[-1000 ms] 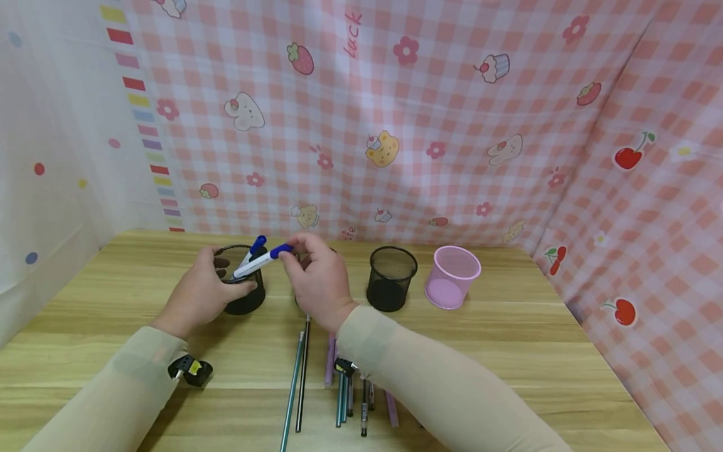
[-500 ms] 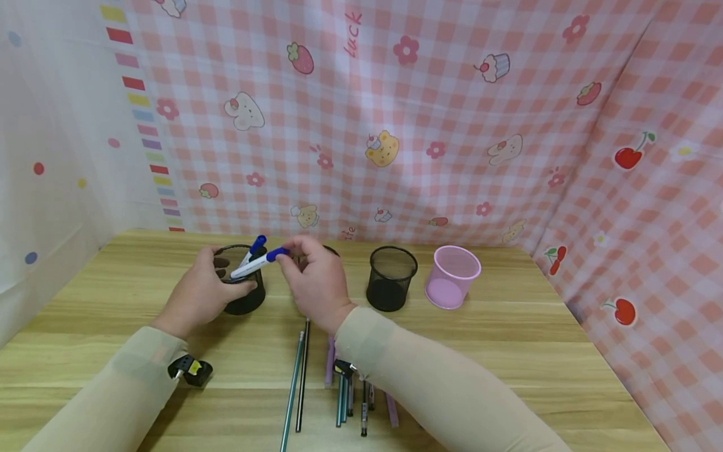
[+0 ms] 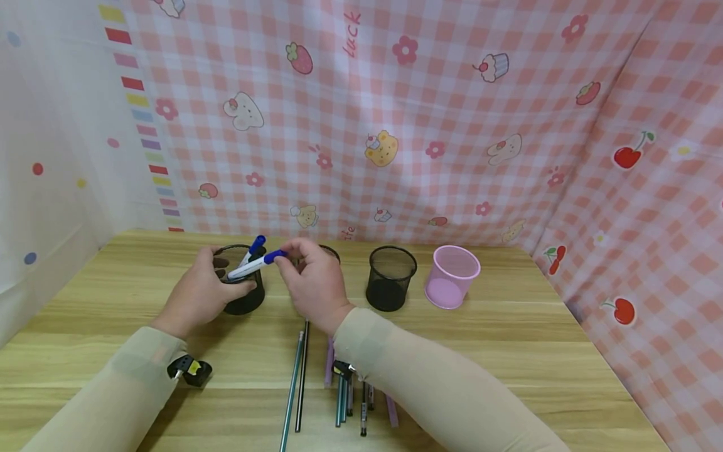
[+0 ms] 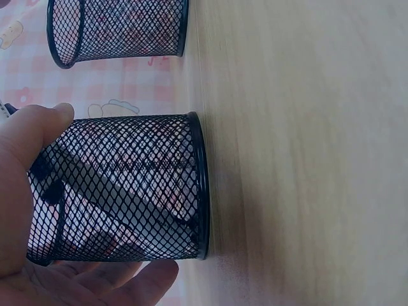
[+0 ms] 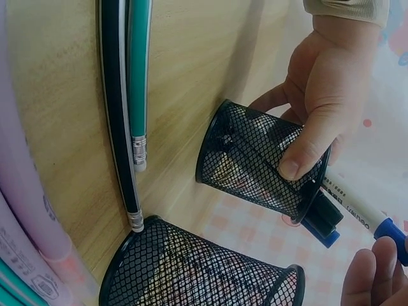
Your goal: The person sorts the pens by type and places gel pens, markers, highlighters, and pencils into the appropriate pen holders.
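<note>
My left hand grips a black mesh pen cup at the left of the row, thumb on the near side and fingers behind. My right hand pinches the blue cap of a white marker. This marker slants over the cup, its far end at the mouth. Inside the cup lean another blue-capped marker and a black-capped one. In the right wrist view, the right fingers meet the blue cap at the right edge.
A second black mesh cup stands partly behind my right hand. Farther right are another black cup and a pink one. A teal pencil, a black pencil, purple pens and several others lie on the table.
My right hand has shifted slightly left and down, carrying the marker's end farther over the cup's mouth. The left hand has stayed in place on the cup.
</note>
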`<state>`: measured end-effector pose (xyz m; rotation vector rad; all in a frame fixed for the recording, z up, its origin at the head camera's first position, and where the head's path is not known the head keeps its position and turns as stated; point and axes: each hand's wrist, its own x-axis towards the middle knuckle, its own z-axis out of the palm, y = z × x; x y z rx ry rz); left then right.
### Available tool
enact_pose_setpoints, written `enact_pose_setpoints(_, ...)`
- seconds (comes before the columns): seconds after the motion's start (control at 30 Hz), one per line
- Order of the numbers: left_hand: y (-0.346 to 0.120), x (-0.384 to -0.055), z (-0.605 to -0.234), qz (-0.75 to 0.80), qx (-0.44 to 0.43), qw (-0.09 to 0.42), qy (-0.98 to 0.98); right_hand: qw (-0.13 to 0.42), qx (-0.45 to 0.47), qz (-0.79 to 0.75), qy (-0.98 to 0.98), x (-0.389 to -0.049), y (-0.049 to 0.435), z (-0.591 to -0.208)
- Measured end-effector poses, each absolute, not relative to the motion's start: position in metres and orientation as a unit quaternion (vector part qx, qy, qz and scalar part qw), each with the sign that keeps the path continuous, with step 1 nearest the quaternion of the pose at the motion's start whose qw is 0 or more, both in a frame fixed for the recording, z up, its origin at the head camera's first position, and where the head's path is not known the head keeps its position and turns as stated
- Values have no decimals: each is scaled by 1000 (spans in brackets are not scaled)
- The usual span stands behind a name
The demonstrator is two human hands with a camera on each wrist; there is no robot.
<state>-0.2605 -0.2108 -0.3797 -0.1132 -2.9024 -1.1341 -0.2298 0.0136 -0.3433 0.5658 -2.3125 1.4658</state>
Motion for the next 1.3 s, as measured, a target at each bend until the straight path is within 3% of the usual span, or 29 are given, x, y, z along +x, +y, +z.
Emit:
enact_pose_setpoints(1.0,-211,-260,-380,-366,-30,8,-930,136,187,497,-836,-229,15,-346)
enact_pose_setpoints(1.3,-211,-260,-379,-371,-30,2,-928,161,181,530,-812,-234,37,-329)
